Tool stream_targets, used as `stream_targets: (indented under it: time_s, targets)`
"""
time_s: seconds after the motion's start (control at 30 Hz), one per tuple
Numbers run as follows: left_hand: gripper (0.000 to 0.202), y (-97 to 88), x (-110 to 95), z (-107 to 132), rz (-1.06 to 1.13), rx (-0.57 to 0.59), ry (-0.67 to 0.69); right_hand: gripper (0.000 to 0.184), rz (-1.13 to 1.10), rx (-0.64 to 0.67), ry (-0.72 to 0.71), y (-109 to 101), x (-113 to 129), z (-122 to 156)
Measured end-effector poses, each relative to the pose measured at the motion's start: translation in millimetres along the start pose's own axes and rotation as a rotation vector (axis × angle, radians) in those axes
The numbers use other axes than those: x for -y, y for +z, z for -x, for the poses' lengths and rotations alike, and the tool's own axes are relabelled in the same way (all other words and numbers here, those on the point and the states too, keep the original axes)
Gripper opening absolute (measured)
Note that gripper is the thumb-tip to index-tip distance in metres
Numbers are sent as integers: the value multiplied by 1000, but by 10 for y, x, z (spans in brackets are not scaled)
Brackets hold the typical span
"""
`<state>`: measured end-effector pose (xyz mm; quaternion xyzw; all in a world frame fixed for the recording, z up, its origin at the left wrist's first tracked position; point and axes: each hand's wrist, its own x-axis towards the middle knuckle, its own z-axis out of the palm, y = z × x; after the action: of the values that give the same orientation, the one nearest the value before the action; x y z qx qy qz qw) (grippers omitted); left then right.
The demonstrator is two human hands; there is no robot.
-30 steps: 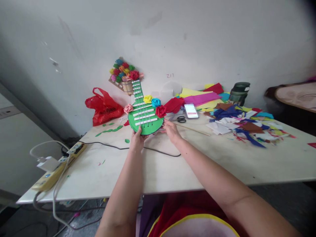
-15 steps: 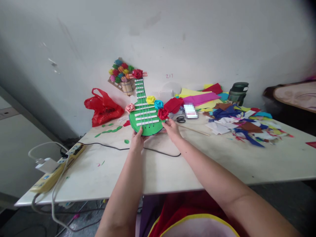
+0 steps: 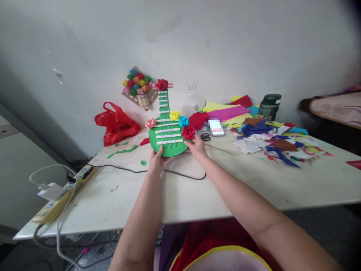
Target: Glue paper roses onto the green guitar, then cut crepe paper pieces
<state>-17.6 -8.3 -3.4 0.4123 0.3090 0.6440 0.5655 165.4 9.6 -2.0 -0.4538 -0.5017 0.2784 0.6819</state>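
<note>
A green paper lute (image 3: pixel 169 150) stands nearly upright above the table, with white strips across it, thin strings and paper flowers in red, yellow, blue and pink. My left hand (image 3: pixel 156 160) is closed on its bottom edge, thumb in front and fingers behind. On its lower right edge, just under a red paper flower (image 3: pixel 188 132), my right hand (image 3: pixel 196 146) is closed too; its fingertips are partly hidden behind the body. Black-handled scissors (image 3: pixel 205 137) and a thin wooden stick (image 3: pixel 222 149) lie just beyond my right hand.
A red plastic bag (image 3: pixel 117 126) and a paper bouquet (image 3: pixel 138 84) are at the back left. Paper scraps (image 3: pixel 276 141), a phone (image 3: pixel 216 127) and a dark green bottle (image 3: pixel 270 106) lie to the right. A yellow power strip (image 3: pixel 63 199) and black cable (image 3: pixel 183 175) cross the left side.
The lute has tilted slightly, its top swinging to the right. Both hands keep their hold. The whole view has shifted a little.
</note>
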Motion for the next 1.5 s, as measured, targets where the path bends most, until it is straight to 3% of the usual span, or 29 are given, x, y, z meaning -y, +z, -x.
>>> stream_targets:
  time_s: [1.03, 1.4, 1.5]
  targets:
    - [43, -10, 21, -6, 14, 9, -28, 47, 336, 8, -225, -151, 95, -15]
    - [44, -33, 24, -17, 52, -11, -26, 60, 204, 78, -186, -175, 108, -33]
    - [45, -37, 15, -13, 58, -17, -34, 51, 176, 128, -168, -161, 125, -3]
